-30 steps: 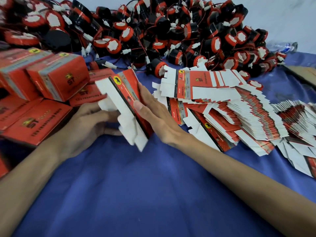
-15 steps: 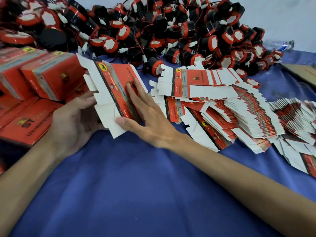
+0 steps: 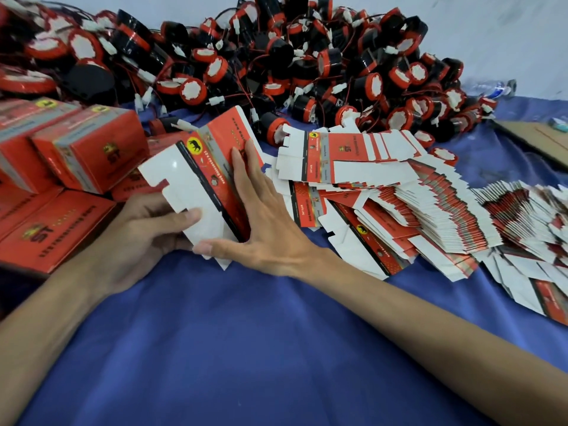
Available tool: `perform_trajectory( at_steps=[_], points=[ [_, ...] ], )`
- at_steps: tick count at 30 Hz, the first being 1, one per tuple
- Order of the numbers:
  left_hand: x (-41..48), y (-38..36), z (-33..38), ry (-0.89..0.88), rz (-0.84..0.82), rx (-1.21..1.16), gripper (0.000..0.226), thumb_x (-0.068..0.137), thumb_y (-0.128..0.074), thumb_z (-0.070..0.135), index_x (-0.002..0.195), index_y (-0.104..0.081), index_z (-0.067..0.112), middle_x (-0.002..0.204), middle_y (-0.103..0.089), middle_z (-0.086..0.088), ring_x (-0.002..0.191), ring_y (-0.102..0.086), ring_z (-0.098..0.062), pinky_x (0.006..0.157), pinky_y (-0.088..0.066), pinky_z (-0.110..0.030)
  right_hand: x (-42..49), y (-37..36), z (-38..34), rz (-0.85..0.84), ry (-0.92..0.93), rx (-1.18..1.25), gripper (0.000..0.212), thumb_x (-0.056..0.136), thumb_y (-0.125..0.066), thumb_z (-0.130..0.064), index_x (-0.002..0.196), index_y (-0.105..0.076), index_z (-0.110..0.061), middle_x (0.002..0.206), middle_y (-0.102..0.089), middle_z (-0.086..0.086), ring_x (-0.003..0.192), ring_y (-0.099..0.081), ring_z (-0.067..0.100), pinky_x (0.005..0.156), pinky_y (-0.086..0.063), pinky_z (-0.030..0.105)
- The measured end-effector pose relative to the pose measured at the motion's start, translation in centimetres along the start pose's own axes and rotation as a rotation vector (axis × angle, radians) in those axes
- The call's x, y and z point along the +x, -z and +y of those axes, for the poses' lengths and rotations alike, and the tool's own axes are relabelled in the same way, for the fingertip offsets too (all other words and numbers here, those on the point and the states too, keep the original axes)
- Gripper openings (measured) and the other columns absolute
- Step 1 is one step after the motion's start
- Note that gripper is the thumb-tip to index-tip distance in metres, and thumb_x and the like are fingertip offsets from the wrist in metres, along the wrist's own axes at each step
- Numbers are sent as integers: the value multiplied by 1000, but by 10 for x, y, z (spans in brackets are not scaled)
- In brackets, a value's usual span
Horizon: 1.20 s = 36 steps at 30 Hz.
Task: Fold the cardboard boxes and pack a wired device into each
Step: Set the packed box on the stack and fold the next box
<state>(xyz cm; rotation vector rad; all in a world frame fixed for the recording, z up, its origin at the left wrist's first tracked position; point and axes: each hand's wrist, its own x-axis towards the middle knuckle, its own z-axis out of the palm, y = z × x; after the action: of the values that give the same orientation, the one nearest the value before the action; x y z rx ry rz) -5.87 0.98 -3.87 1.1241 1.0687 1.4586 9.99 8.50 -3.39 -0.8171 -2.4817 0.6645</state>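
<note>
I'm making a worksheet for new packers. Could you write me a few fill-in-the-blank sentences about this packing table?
1. The cloth under everything is ____.
2. The folded boxes are stacked on the person's ____ side.
3. The left hand and right hand hold one box blank that is not yet ____.
4. The wired devices are heaped ____ the fanned flat blanks, farther from the person.
Missing words: blue; left; folded; behind.

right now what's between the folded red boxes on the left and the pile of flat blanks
In the head view, one flat carton, held between them: the left hand grips its white flap, the right hand presses its red face.
</note>
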Motion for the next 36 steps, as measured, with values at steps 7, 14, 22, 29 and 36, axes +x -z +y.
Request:
perform_trajectory(
  at_steps=[7, 14, 22, 29, 36],
  points=[
    [0, -2, -4, -67, -5, 32, 14, 71, -64, 20, 75, -77, 16, 76, -73, -7, 66, -71, -26, 58, -58, -28, 4, -3, 6, 44, 12, 6, 122, 74, -78, -48, 152, 12, -19, 160, 18, 5, 148, -6, 27, 118, -20, 45],
    [7, -1, -9, -191, 251, 192, 34, 97, -48, 2, 109, -58, 32, 100, -73, 12, 92, -70, -9, 61, -58, -25, 9, -4, 18, 230, -18, 61, 92, 84, -68, -14, 153, -8, -7, 160, -8, 11, 144, -5, 12, 96, -3, -9],
    [4, 0, -5, -165, 142, 193, 36, 86, -60, 2, 105, -63, 32, 98, -73, 5, 87, -71, -15, 64, -59, -30, 7, -3, 13, 238, -10, 114, 102, 81, -75, -38, 154, -8, -17, 162, 0, 3, 147, -5, 10, 98, -6, -5],
    [4, -2, 1, -92, 77, -103, 37, 99, -37, 38, 103, -74, 38, 108, -73, 8, 98, -70, -12, 70, -59, -27, 9, 4, 14, 357, -195, 404, 101, 79, -79, -25, 153, -12, -19, 144, -36, -6, 113, -54, 14, 89, -49, 24],
    [10, 2, 0, 25, 159, -165, 40, 101, -34, 39, 109, -71, 27, 115, -71, 1, 102, -69, -17, 74, -59, -32, 15, 4, 23, 334, -296, 644, 90, 80, -76, -13, 151, -22, -19, 135, -43, 3, 79, -60, 4, 88, -53, 26]
  ],
)
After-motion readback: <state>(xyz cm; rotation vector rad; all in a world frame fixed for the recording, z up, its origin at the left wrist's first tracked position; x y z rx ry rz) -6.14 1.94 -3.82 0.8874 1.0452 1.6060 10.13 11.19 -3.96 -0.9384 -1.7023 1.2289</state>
